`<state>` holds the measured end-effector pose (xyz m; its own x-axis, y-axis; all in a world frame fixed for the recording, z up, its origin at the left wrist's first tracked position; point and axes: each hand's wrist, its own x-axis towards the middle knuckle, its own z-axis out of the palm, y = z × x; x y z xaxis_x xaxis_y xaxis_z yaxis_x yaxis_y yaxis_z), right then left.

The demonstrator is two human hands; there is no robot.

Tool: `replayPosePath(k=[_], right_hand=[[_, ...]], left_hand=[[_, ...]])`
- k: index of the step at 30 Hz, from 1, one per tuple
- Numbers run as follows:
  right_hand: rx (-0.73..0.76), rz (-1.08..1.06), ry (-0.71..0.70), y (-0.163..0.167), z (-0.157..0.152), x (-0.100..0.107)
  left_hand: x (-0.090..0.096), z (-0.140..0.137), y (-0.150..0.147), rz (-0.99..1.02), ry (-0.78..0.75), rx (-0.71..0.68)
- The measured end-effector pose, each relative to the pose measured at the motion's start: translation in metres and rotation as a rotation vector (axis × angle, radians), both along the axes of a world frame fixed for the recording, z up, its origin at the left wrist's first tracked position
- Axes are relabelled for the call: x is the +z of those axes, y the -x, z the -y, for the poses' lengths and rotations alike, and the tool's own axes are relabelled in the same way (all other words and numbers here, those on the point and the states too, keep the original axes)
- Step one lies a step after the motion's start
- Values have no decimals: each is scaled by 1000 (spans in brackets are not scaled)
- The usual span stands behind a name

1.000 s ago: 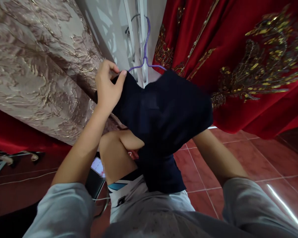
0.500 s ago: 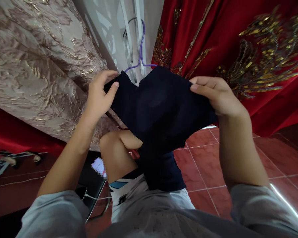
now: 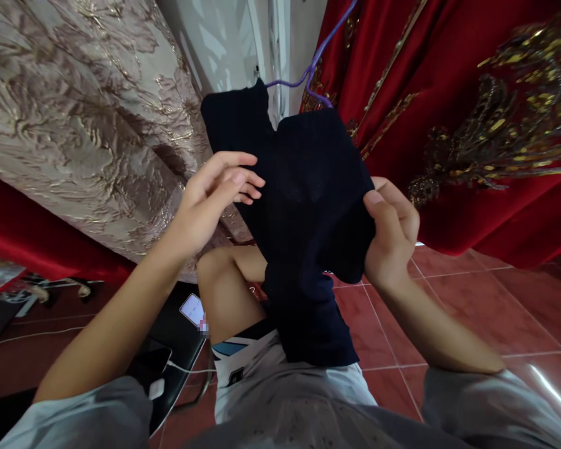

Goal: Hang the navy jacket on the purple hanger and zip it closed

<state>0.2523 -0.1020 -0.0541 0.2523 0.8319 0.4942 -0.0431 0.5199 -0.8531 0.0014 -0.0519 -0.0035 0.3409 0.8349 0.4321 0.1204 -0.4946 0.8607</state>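
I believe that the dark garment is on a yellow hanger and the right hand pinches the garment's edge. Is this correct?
Not the colour: the hanger is purple, as the head view shows. The dark garment is on it, and the right hand pinches its edge.

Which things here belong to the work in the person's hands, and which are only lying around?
In the work:
dark garment, held by the right hand; left hand open at it
purple hanger at its top

Only around:
phone with lit screen
white cable
red sequined cloth
pale patterned cloth
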Motion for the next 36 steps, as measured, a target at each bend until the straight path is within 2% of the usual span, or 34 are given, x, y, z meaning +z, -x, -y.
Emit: replayPosePath(k=[1,3,6,8,9,10,12,14,15,16,19,21,23,25,26,27,29,30,32,34,36], right_hand=[[23,64,-41,2,4,-5],[187,299,-154,5,10,-14],[621,694,-294,11,13,-22],[795,805,-333,14,7,-26],[802,805,-334,14,0,-28],[756,780,-331,14,-8,-30],[551,688,-290,10,-28,-36],[369,622,-228,4,-49,-43],[352,604,-187,1,-58,-45],[395,594,-123,-2,-65,-47],[644,457,159,-9,-78,-45],[649,305,274,-13,-87,-33],[516,167,239,-17,-100,-16],[332,40,123,-23,-118,5],[240,-22,63,-27,-126,14],[153,-74,9,-31,-133,22],[5,-140,-73,-41,-136,28],[-46,-148,-88,-46,-133,27],[-103,-143,-80,-55,-122,14],[-99,-137,-63,-61,-109,-6],[-71,-145,-45,-64,-103,-25]], left_hand=[[1,5,-1,-9,9,2],[0,16,-3,11,35,29],[-6,33,-1,67,133,114],[-13,46,9,1,218,138],[-16,51,17,-77,264,121],[-18,56,27,-172,310,85],[-21,64,51,-335,388,4],[-19,65,75,-412,391,-31],[-18,62,86,-424,356,-21],[-16,57,96,-429,304,-2],[-11,31,113,-417,118,87],[-10,11,112,-337,-36,173],[-9,-3,102,-157,-268,271],[-10,-8,85,36,-540,390],[-12,-6,76,60,-660,449],[-16,-3,66,6,-769,494],[-30,8,48,-294,-890,500],[-40,12,40,-456,-884,460],[-64,18,26,-662,-769,347],[-90,19,15,-738,-577,289],[-113,17,7,-757,-426,318]])
